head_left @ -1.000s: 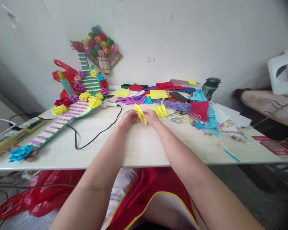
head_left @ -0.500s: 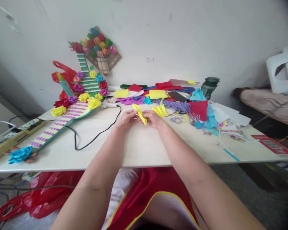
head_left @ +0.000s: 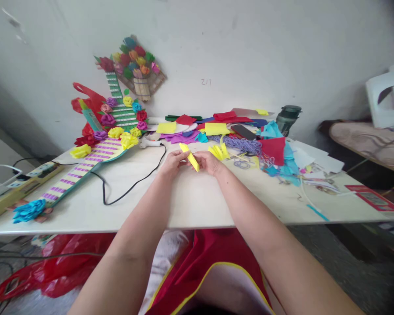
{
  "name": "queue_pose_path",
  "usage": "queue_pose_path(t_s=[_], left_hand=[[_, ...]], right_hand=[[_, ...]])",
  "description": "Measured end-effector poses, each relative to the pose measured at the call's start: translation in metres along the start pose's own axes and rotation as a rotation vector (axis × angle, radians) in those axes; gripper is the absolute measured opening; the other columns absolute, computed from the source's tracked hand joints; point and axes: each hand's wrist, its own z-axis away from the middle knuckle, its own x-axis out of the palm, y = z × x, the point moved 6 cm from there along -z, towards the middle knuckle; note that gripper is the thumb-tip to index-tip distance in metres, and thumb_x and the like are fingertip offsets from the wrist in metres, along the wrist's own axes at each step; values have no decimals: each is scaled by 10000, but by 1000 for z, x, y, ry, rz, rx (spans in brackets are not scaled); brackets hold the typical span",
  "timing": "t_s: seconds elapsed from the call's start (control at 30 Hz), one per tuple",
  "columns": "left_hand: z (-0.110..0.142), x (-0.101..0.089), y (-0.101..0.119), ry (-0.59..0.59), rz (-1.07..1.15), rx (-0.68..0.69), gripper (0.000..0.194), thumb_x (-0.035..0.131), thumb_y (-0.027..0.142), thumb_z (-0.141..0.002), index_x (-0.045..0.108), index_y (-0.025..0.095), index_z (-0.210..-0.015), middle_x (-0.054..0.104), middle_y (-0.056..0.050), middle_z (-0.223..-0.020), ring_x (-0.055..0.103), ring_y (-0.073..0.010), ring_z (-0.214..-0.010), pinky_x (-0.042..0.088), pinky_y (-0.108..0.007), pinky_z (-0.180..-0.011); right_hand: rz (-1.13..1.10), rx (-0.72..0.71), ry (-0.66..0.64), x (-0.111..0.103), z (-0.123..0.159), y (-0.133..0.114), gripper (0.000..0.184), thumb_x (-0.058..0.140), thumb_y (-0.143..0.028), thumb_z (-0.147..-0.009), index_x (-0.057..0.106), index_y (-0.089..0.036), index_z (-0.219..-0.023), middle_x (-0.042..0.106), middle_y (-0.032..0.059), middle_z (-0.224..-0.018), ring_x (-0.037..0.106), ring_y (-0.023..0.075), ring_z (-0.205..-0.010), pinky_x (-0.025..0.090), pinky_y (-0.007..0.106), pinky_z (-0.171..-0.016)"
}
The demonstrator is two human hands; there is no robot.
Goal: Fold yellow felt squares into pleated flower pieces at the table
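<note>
A narrow folded strip of yellow crepe paper (head_left: 190, 158) is held at a slant above the middle of the table. My left hand (head_left: 173, 163) pinches it from the left side. From the right, my right hand (head_left: 209, 162) has its fingers closed on the same strip, and the fingertips are partly hidden behind it. Just beyond my right hand lies a bunch of yellow paper pieces (head_left: 219, 152). A white glue gun (head_left: 150, 143) with a black cord rests to the left of my hands.
At left lies a striped guitar-shaped craft (head_left: 85, 162) with paper flowers. Folded coloured paper (head_left: 216, 128), purple yarn (head_left: 239, 145) and a dark bottle (head_left: 287, 120) line the back. Paper scraps (head_left: 315, 175) lie right. A power strip (head_left: 26, 183) sits at the left edge.
The yellow strip now looks flatter and more compact, its loose layers pressed together between my fingers. Both hands stay in nearly the same place.
</note>
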Motion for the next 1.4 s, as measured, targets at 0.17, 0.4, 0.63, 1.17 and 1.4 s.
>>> queue_pose_path(t_s=[0.17,0.4,0.63,1.17,1.4], left_hand=[[1,-5,4,135,0,18,358,812,389,-527,570,133,-594,539,18,-564,505,-83,-495,428,-235,-515],[0,-9,2,206,-59,35,408,806,426,-528,507,148,-546,464,40,-500,425,-55,-453,366,-203,-463],[-2,-7,-2,154,-53,9,423,806,429,-541,484,154,-545,400,55,-437,329,-34,-393,228,-191,-388],[2,0,4,97,-4,34,332,785,373,-587,552,151,-666,413,71,-436,313,-31,-368,230,-187,-376],[0,0,0,84,6,16,315,763,362,-612,527,161,-671,438,67,-429,332,-37,-362,234,-179,-369]], right_hand=[[152,-7,64,2,0,0,177,529,-272,-853,626,-126,-826,689,48,-647,606,121,-489,444,210,-466],[344,-56,197,9,1,-4,134,540,-207,-873,546,-149,-753,627,-17,-605,501,59,-398,400,171,-404],[498,-62,227,10,5,-9,236,422,-207,-938,502,-164,-720,536,-53,-534,411,46,-346,356,173,-381],[572,-51,160,11,1,-2,253,335,-212,-961,471,-176,-751,484,-60,-562,373,41,-325,324,174,-346],[490,-76,123,8,0,0,227,374,-252,-955,471,-174,-766,491,-63,-573,388,41,-357,336,165,-361]])
